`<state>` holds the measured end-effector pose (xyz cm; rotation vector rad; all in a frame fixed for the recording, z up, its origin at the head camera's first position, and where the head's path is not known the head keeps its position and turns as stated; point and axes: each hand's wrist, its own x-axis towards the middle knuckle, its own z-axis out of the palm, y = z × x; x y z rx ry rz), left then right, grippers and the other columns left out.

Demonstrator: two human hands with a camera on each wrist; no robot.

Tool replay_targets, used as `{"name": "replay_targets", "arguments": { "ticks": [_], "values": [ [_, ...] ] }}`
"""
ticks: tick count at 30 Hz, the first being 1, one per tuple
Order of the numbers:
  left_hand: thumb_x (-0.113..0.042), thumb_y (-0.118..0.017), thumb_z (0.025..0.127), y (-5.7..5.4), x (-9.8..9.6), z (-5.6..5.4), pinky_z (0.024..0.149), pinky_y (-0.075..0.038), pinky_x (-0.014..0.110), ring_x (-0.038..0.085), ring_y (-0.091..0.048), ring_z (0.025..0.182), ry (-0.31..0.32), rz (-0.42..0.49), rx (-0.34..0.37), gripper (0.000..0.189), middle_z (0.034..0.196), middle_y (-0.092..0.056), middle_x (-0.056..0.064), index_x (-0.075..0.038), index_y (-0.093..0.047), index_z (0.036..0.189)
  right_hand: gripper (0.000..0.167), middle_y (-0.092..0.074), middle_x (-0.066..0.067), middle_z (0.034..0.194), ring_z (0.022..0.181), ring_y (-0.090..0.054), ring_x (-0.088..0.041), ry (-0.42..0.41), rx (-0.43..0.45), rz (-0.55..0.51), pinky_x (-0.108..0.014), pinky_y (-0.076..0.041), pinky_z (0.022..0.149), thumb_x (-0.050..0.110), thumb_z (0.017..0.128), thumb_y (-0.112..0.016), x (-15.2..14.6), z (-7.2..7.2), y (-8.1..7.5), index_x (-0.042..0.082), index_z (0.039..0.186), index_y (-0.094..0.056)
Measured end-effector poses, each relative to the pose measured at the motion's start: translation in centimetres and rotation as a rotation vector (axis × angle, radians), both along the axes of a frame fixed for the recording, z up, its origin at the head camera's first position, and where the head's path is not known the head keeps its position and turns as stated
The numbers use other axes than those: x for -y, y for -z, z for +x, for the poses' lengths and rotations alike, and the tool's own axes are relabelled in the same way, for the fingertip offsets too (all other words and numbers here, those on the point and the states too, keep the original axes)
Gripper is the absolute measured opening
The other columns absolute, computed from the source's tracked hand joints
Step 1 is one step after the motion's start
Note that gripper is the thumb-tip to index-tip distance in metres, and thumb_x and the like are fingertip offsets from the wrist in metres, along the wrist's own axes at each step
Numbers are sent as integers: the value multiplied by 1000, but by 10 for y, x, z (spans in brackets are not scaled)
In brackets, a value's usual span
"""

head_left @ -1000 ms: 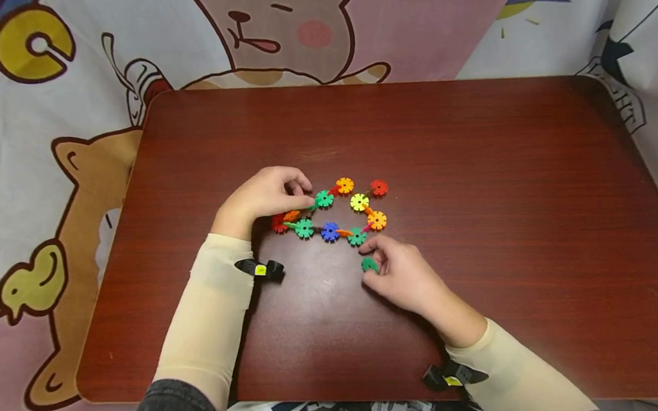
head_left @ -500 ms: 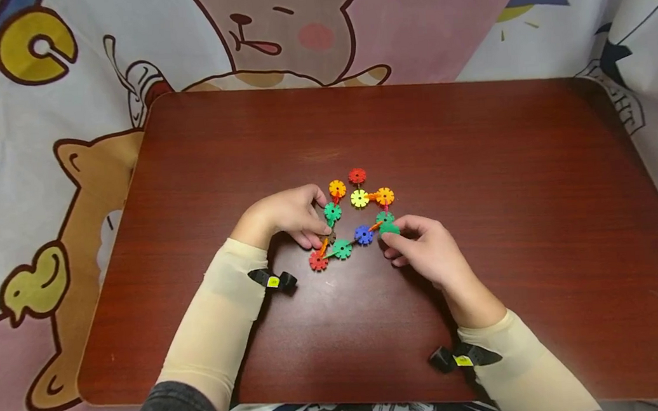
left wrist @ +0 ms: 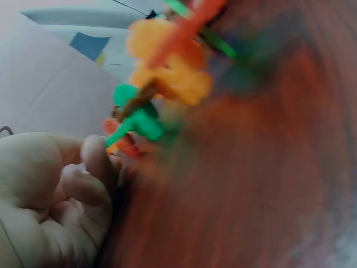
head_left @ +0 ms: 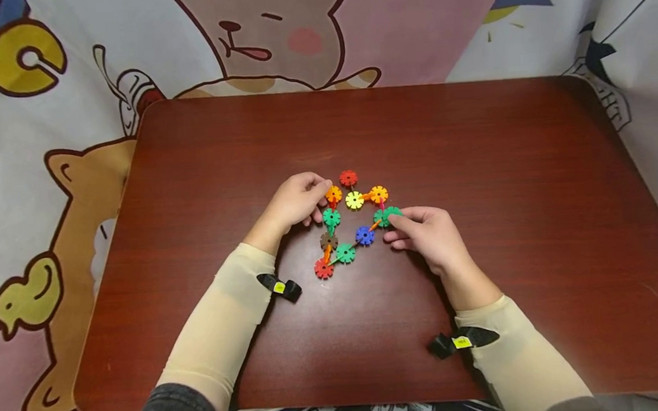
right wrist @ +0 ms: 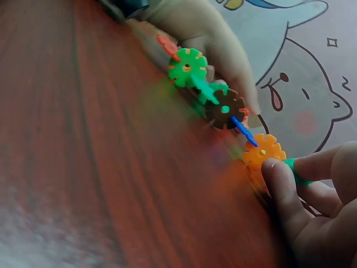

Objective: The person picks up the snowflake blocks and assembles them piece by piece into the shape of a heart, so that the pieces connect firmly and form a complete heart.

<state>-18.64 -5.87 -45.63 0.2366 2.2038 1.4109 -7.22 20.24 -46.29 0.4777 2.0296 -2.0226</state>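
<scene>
A bent chain of flower-shaped plastic interlocking discs lies between the two hands. My left hand point(head_left: 301, 200) pinches the orange disc point(head_left: 334, 194) at one end of it, fingers curled. Down that side follow a green disc point(head_left: 332, 217), a brown disc point(head_left: 328, 241) and a red disc point(head_left: 324, 269). My right hand point(head_left: 431, 233) pinches a green disc point(head_left: 392, 214) at the chain's right side, overlapping another green one. A blue disc point(head_left: 365, 235) sits left of it. The far end has a yellow disc point(head_left: 354, 200) and a red end disc point(head_left: 348, 178).
The chain is over a dark red-brown wooden table point(head_left: 536, 216). Behind it hangs a cartoon-print cloth point(head_left: 408, 28). Black wrist-worn cameras show on the left sleeve point(head_left: 217, 321) and the right sleeve point(head_left: 523, 357).
The right hand has brought its green disc up and right against the chain. The left hand has shifted along to the orange end disc. The chain has turned and moved slightly right.
</scene>
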Motion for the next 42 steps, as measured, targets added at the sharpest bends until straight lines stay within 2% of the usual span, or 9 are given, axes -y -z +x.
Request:
{"name": "replay_targets", "arguments": {
  "ticks": [4, 9, 16, 21, 26, 31, 34, 37, 42],
  "values": [
    [-19, -62, 108, 6, 0, -3, 45, -48, 26, 16, -62, 54, -13, 47, 16, 19, 85, -67, 10, -3, -72, 111, 39, -78, -10, 91, 73, -76, -12, 14, 17, -55, -29, -63, 69, 11, 105, -68, -3, -3, -2, -18, 130, -60],
    [-9, -58, 100, 4, 10, -7, 46, -48, 24, 14, -64, 55, 0, 27, 129, 17, 82, -71, 11, 1, -72, 103, 40, -77, -9, 94, 74, -76, -12, 25, 21, -64, -28, -63, 69, 11, 107, -65, -8, -3, -3, -18, 133, -57],
    [-7, -61, 98, -1, 27, -11, 49, -51, 24, 16, -68, 61, 67, 20, 246, 17, 89, -76, 13, 4, -71, 106, 35, -76, -8, 95, 74, -76, -12, 39, 13, -61, -28, -63, 69, 14, 108, -64, -14, -5, -4, -13, 130, -58],
    [-8, -60, 99, -3, 30, -12, 50, -52, 24, 17, -70, 64, 83, 23, 266, 17, 92, -77, 14, 3, -69, 108, 25, -74, -6, 94, 70, -75, -14, 98, -8, -127, -28, -62, 65, 14, 108, -64, -13, -7, -2, -6, 121, -62],
    [-10, -62, 101, -2, 27, -11, 51, -53, 24, 18, -72, 66, 86, 47, 280, 17, 95, -77, 15, 3, -69, 109, 20, -74, -6, 93, 65, -70, -11, 159, -111, -114, -25, -60, 60, 12, 106, -67, -17, -12, 1, -6, 115, -69],
    [-11, -70, 101, 1, 23, -12, 53, -55, 25, 16, -72, 66, 75, 57, 282, 17, 95, -77, 14, 3, -72, 110, 28, -74, -6, 91, 60, -63, -8, 147, -255, 21, -20, -54, 55, 7, 103, -69, -21, -30, 0, -10, 127, -68],
    [-9, -70, 101, 3, 23, -12, 54, -56, 25, 15, -72, 66, 75, 61, 288, 15, 95, -78, 14, 3, -71, 111, 35, -72, -7, 90, 58, -60, -9, 143, -315, 113, -20, -51, 52, 8, 102, -71, -22, -43, -5, -8, 133, -68],
    [-7, -69, 100, 3, 24, -13, 55, -57, 26, 15, -73, 67, 81, 74, 302, 15, 95, -78, 14, 3, -70, 111, 32, -71, -6, 92, 60, -61, -12, 123, -343, 156, -21, -50, 53, 11, 103, -72, -22, -58, -13, -4, 131, -71],
    [-2, -69, 96, 4, 29, -17, 57, -59, 28, 18, -74, 69, 94, 106, 344, 15, 92, -77, 16, 5, -69, 110, 24, -77, -8, 100, 67, -64, -14, 27, -358, 179, -23, -52, 59, 15, 105, -70, -19, -83, -22, 3, 125, -72]
  ]
}}
